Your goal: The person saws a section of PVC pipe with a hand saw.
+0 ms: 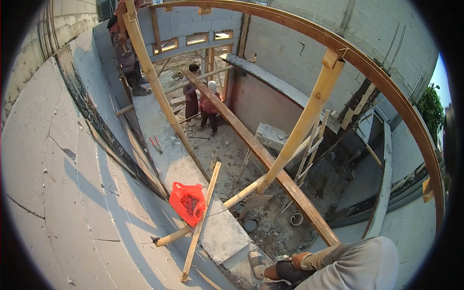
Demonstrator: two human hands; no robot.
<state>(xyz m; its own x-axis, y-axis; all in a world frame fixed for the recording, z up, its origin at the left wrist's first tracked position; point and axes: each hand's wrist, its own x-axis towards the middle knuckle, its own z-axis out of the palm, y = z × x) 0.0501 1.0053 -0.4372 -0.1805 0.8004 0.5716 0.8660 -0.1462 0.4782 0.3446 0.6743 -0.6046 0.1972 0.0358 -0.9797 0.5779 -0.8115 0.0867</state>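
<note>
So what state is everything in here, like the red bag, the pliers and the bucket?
Bag: open at the top.
Nails: loose, heaped in the bag.
Pliers: lying down, handles spread.
Bucket: upright, uncovered; contents too dark to tell.
Long plank: slanting across the space.
Stick: lying across a bamboo pole.
Left wall: standing, cracked in places.

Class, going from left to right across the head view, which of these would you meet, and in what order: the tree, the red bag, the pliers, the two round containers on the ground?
Pliers → red bag → grey round container → pale-rimmed round container → tree
</note>
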